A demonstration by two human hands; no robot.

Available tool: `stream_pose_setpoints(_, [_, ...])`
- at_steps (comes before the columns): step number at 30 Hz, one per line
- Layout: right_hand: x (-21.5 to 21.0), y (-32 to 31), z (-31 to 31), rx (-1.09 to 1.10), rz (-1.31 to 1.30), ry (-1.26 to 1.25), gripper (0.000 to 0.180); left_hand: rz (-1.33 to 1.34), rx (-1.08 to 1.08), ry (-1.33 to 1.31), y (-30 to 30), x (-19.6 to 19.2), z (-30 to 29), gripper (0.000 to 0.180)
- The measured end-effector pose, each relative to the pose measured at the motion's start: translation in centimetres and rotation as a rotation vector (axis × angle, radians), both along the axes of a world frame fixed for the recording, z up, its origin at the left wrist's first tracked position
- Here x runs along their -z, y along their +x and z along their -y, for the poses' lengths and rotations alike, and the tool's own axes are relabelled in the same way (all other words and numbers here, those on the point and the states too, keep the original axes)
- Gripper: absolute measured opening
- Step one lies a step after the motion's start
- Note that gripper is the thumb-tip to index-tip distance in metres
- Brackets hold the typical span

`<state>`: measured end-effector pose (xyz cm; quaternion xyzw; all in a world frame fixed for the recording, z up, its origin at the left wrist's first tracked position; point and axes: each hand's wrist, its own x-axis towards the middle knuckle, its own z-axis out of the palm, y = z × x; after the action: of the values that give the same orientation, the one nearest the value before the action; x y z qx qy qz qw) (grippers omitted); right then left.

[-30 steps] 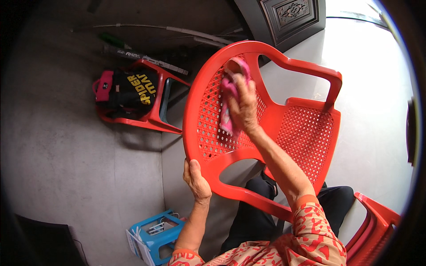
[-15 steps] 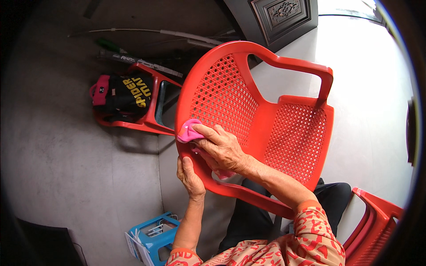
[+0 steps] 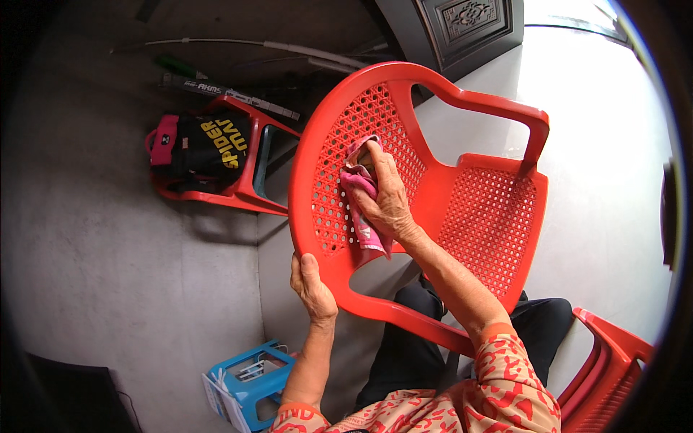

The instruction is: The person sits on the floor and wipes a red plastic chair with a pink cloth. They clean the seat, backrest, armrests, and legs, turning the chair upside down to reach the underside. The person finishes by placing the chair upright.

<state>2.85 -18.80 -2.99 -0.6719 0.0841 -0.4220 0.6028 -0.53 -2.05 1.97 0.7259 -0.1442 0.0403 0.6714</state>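
A red plastic armchair (image 3: 426, 175) with a perforated back and seat stands tilted in front of me. My left hand (image 3: 313, 290) grips the outer edge of its backrest at the lower left, thumb on top. My right hand (image 3: 386, 196) presses a pink cloth (image 3: 367, 227) against the perforated middle of the backrest. The cloth is bunched under my fingers, and its lower end hangs loose towards the near armrest. My fingertips are partly hidden in the folds.
At the left, another red chair (image 3: 253, 180) holds a black and pink bag (image 3: 209, 150). A blue plastic stool (image 3: 253, 382) stands at lower left. Stacked red chairs (image 3: 613, 353) are at lower right. Behind are a dark carved door (image 3: 462, 29) and long rods (image 3: 238, 105).
My right hand has moved the pink cloth from the backrest's rim up and right onto the perforated panel. My left hand keeps its hold on the edge. The chair has shifted slightly.
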Motion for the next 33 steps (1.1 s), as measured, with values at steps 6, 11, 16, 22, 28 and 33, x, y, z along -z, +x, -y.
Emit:
stream_pose_setpoints(6, [-0.4,-2.5,-2.5,-0.157,0.101,-0.213,0.046,-0.002,-0.024,-0.013,0.2,0.4,-0.1,0.040])
stream_pose_setpoints(11, [-2.6,-4.9,-3.9,-0.169,0.189,-0.518,0.039,0.001,0.012,-0.005,0.7,0.8,-1.3,0.040])
stream_pose_setpoints(16, [-1.5,-2.8,-3.4,-0.026,0.270,-0.391,0.030,-0.040,0.011,-0.039,0.3,0.7,-0.5,0.041])
stream_pose_setpoints(22, [2.5,0.2,-1.0,0.195,-0.018,0.009,0.047,0.020,-0.017,0.029,0.0,0.2,-0.2,0.040])
stream_pose_setpoints(28, [0.4,-1.5,-3.0,0.048,0.245,-0.186,0.039,0.011,-0.037,0.032,0.2,0.4,-0.2,0.041])
stream_pose_setpoints(33, [-1.2,-4.2,-4.4,-0.107,0.392,-0.481,0.038,0.078,-0.030,0.169,0.4,0.0,-0.7,0.040])
